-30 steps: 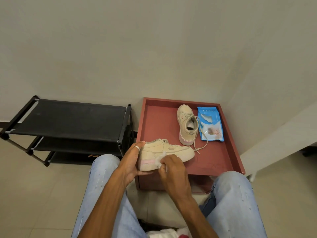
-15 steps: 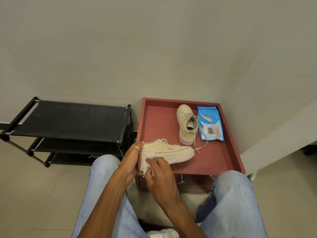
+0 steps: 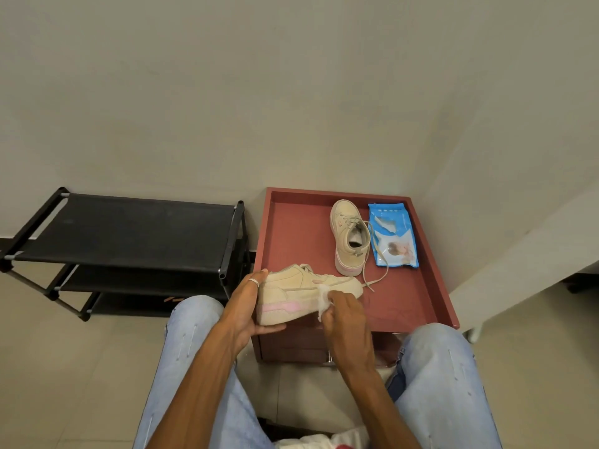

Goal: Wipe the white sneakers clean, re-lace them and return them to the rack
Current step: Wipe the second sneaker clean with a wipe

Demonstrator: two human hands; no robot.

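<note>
Pale walls meet in a corner behind a low red counter [image 3: 301, 234], whose raised lip keeps things from sliding off. At its near left edge the left hand [image 3: 244, 309] cups the heel of one white sneaker [image 3: 288, 294]. Its fingers curl round the heel, turning the matte, suede-like side and thick pink-striped sole toward the right hand [image 3: 343, 315]. That hand's fingers pinch a crumpled wipe [image 3: 322, 296] against the shoe's side. The second sneaker [image 3: 348, 241] stands farther back, its flat lace [image 3: 376, 280] trailing loose, just beside a glossy blue wipes pack [image 3: 393, 234]. A black fabric-shelved rack [image 3: 129, 231] waits on the left.
</note>
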